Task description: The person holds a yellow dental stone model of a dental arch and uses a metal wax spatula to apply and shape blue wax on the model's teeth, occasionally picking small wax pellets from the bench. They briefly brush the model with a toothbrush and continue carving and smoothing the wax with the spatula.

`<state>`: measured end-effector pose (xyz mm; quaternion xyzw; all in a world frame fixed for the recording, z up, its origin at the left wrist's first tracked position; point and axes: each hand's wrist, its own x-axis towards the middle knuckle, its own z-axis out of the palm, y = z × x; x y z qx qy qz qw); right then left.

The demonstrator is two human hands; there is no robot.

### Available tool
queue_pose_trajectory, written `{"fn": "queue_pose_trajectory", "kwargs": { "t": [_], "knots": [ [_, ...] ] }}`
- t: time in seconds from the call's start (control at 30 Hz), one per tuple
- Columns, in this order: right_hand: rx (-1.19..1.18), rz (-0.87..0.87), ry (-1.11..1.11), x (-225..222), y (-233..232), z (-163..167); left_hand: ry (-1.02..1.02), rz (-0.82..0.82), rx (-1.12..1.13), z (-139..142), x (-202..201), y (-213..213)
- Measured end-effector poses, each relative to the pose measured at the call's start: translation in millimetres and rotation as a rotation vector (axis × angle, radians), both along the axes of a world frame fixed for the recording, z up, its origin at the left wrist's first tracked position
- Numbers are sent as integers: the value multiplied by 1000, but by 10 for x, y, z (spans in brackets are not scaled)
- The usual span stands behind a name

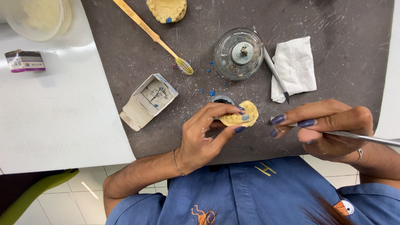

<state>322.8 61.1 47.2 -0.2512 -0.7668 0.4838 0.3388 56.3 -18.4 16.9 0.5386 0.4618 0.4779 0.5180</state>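
left hand (204,135): fingers clamped on a yellow dental cast (240,115), thumb under, fingertips over the top edge; held just above the surface, not resting on it as far as I can tell
right hand (329,125): fingers together, pinched on a thin metal instrument (366,138) in a pen grip; handle runs out toward 3 o'clock, working tip hidden behind the fingers
key relation: cast lies at 9 o'clock from the right fingers, near but apart; instrument's long axis runs roughly 3-to-9, aimed at the cast; cast's long axis also about 3-to-9; left hand has it, right hand is the free approach
cast detail: small grey-blue patch on the near face, teeth side turned up and away
under cast: small dark round dish (222,100) at 11 o'clock of the cast, partly covered
surface (333,25): dark grey mat, scratched, blue crumbs at 12 o'clock of the cast
12 o'clock: glass burner (239,53) with metal cap; grey-handled tool (275,75) leaning beside it
1 o'clock: crumpled white tissue (293,66)
10 o'clock: open small cardboard box (148,101); wooden-handled brush (154,37) lying diagonally
far 12 o'clock: second yellow cast (167,9), upper edge cut off
far 10 o'clock: clear tub (37,16), small roll (25,61) on white tabletop (62,125)
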Motion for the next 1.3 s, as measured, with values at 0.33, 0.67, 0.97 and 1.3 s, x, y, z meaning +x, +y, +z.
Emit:
{"fn": "queue_pose_trajectory", "kwargs": {
  "t": [0.33,0.67,0.97,1.3],
  "knots": [
    [86,-105,57,-29,-35,-193,-634,-41,-228,-154,34,-38],
    [96,98,-98,-93,-82,-186,-550,-17,-207,-170,39,-95],
    [91,117,-133,-132,-110,-177,-436,41,-139,-227,58,-147],
    [112,120,-155,-163,-67,-115,-430,47,-158,-222,54,-151]
  ]
}}
